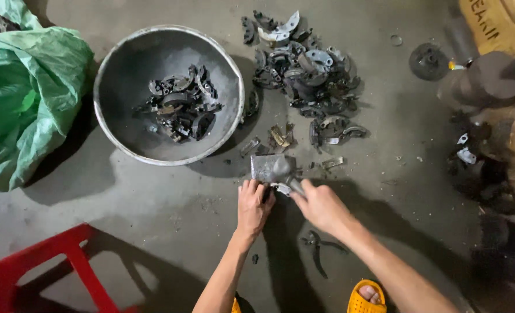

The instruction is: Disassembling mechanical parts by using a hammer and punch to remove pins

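Note:
My left hand (253, 204) rests on the concrete floor and pinches a small curved metal part (281, 188) that lies against a grey metal block (270, 167). My right hand (320, 204) is closed around the handle of a hammer (286, 173), whose blurred head is over the block. Beyond the block lies a pile of dark curved metal parts (305, 68). A round metal basin (122, 137) to the left holds more of the same parts (178, 103).
A green plastic sack (21, 87) fills the left edge. A red plastic stool (49, 272) stands at the lower left. Pliers (316, 250) lie on the floor between my arms. My yellow sandal (366, 297) shows at the bottom. Dark clutter and a disc (428, 60) sit at the right.

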